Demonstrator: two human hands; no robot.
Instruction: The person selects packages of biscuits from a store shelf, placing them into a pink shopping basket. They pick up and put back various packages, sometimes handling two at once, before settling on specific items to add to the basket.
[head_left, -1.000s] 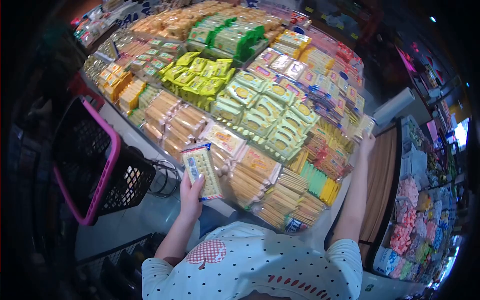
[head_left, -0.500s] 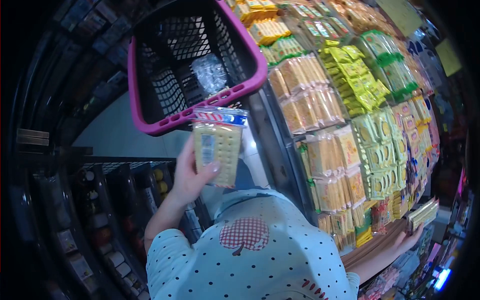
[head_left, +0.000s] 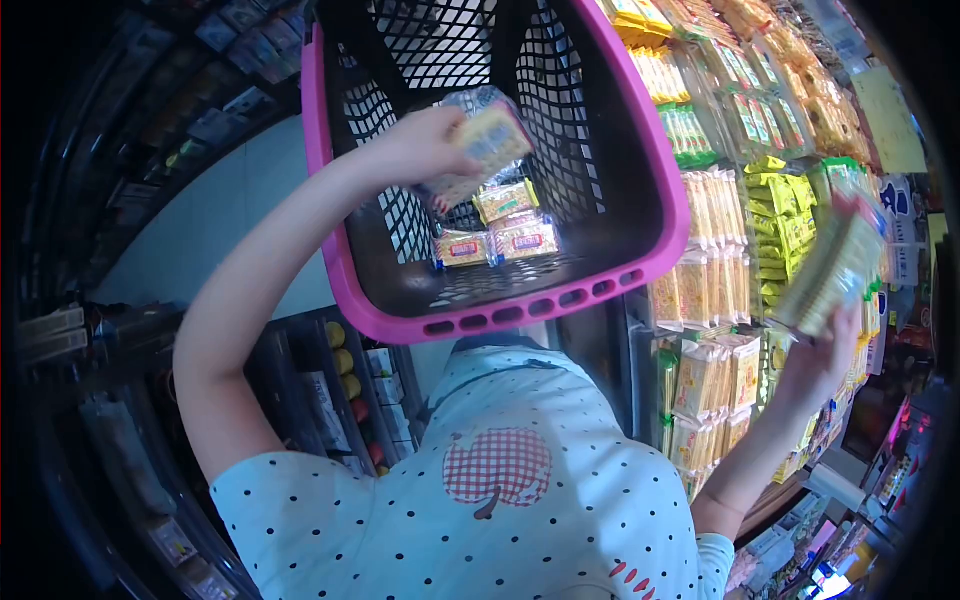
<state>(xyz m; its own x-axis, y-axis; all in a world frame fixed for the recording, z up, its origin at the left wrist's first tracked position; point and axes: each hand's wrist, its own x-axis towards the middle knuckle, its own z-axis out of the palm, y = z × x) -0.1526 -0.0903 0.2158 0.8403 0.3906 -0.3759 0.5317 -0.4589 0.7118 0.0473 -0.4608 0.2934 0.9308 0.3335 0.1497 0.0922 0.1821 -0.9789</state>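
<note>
Inside the opening of a black basket with a pink rim [head_left: 490, 322], my left hand [head_left: 432, 150] holds a cracker packet [head_left: 490, 143] by its near side. Beneath it, small wrapped packets [head_left: 525, 238] lie on the basket's bottom, and a clear plastic-wrapped item [head_left: 488, 98] is partly hidden behind the held packet. Over on the right, in front of the snack shelf, my right hand [head_left: 828, 350] grips the lower end of another cracker packet [head_left: 835, 270], which is blurred by motion and tilted.
Shelves of packaged snacks run along the right, with yellow-green bags [head_left: 780, 225] and pale wrapped biscuit packs [head_left: 705, 280]. Dark shelves with yellow round items [head_left: 342, 360] stand at the lower left. A yellow sign [head_left: 888, 120] hangs at the upper right.
My left hand has moved up into the basket with its packet. My right hand has risen with its packet. The basket appears larger and further right, and packets at its bottom now show.
</note>
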